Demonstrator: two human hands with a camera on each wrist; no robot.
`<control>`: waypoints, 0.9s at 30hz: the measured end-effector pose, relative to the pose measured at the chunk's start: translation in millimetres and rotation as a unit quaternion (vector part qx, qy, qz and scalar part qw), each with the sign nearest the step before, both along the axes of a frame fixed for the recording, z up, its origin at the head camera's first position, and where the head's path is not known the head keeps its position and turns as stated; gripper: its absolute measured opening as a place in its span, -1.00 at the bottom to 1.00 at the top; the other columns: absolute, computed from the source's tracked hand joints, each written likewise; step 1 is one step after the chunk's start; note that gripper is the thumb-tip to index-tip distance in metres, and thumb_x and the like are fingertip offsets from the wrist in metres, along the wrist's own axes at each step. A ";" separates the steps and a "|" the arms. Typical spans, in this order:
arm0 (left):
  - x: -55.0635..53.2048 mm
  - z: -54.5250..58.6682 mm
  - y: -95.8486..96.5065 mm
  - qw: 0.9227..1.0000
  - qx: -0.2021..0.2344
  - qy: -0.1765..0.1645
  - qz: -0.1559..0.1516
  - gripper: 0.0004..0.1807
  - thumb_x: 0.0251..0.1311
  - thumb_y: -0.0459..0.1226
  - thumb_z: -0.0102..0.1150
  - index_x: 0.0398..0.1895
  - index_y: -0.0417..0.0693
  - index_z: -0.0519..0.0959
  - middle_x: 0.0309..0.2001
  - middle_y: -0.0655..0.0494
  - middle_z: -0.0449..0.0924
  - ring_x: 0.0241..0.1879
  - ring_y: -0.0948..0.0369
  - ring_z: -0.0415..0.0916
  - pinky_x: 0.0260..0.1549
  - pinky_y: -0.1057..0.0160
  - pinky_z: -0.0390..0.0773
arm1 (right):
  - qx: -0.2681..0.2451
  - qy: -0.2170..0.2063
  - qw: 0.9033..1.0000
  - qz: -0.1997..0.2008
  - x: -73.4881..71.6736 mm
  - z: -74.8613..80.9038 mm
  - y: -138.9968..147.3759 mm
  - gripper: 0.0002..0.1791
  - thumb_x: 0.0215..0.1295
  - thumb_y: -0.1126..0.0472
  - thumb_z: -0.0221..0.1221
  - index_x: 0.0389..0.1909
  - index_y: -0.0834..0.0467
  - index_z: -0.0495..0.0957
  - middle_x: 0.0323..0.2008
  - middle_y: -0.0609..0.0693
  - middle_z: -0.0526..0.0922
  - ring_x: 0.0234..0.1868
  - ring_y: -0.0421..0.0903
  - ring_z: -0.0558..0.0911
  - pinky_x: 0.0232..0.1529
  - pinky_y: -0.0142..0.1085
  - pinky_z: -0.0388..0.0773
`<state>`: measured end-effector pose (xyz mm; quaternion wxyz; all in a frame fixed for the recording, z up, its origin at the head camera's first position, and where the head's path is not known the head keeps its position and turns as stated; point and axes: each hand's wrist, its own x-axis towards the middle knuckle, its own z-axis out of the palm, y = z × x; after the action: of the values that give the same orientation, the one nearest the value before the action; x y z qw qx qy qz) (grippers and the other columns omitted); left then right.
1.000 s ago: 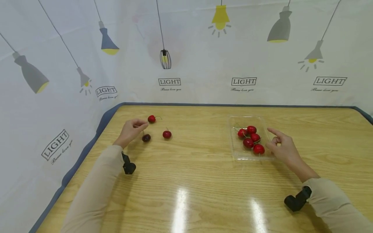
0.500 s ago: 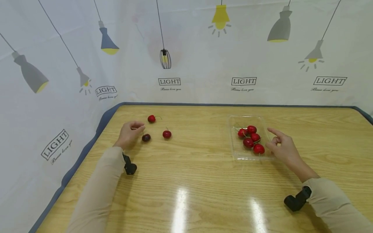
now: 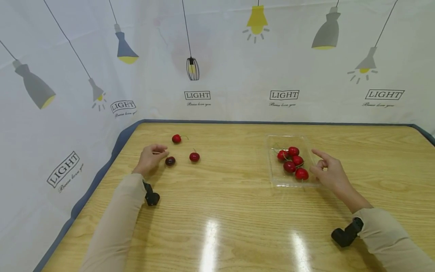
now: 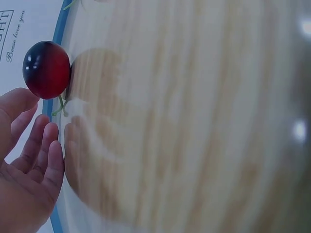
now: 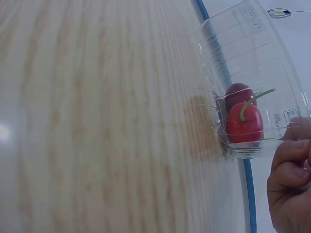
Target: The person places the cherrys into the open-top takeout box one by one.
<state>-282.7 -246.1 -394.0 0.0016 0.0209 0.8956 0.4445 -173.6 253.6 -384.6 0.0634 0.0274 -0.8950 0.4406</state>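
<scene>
Left hand [image 3: 151, 159] shifted slightly nearer us, grip apart beside the dark cherry [image 3: 170, 161] on the tabletop [image 3: 238, 211], right hand [image 3: 332, 175] clamped on the clear plastic box [image 3: 276, 176]; we judge pick-up underway, needing a stem [image 4: 61, 101] pinch.

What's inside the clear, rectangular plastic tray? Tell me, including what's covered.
Five round, glossy red cherries, some with thin green stems, lie clustered inside the tray. They cover the floor directly beneath them, so anything there can't be seen.
</scene>
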 end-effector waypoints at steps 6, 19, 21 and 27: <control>-0.1 -2.3 -0.1 1.000 -0.004 0.002 0.005 -0.66 0.14 -0.32 0.09 -0.05 -0.34 0.45 -0.14 -0.22 0.45 -0.09 -0.04 0.39 -0.05 0.10 0.34 | -0.006 0.001 1.000 0.002 1.1 1.0 -1.1 -0.39 0.10 0.42 -0.04 0.24 0.40 0.11 -0.69 -0.09 0.28 -0.70 -0.25 0.22 -0.69 -0.37 0.21; -2.1 -4.4 -0.3 1.000 -0.012 -0.017 0.010 -0.64 0.11 -0.29 0.14 -0.06 -0.33 0.45 -0.10 -0.23 0.46 -0.09 -0.02 0.38 -0.08 0.12 0.34 | -0.006 0.000 1.000 0.001 2.1 1.4 -0.4 -0.39 0.11 0.41 -0.04 0.24 0.40 0.10 -0.69 -0.11 0.27 -0.69 -0.25 0.20 -0.70 -0.36 0.18; -1.7 -4.4 0.3 1.000 -0.012 -0.021 0.012 -0.64 0.10 -0.29 0.14 -0.06 -0.33 0.45 -0.10 -0.22 0.45 -0.10 -0.02 0.37 -0.08 0.13 0.34 | -0.006 -0.001 1.000 0.001 2.0 1.5 -0.3 -0.39 0.11 0.41 -0.04 0.24 0.39 0.10 -0.69 -0.11 0.27 -0.69 -0.25 0.20 -0.70 -0.36 0.18; -2.4 -5.0 -0.2 0.999 -0.019 -0.036 0.018 -0.60 0.10 -0.27 0.15 -0.01 -0.31 0.43 -0.09 -0.19 0.43 -0.10 0.00 0.36 -0.12 0.16 0.34 | -0.005 0.000 1.000 0.004 1.9 1.3 -0.4 -0.39 0.11 0.41 -0.04 0.24 0.39 0.10 -0.69 -0.10 0.27 -0.69 -0.25 0.20 -0.68 -0.36 0.19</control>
<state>-285.1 -246.4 -399.0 0.0263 -0.0112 0.9036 0.4274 -171.6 253.2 -383.3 0.0619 0.0309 -0.8925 0.4457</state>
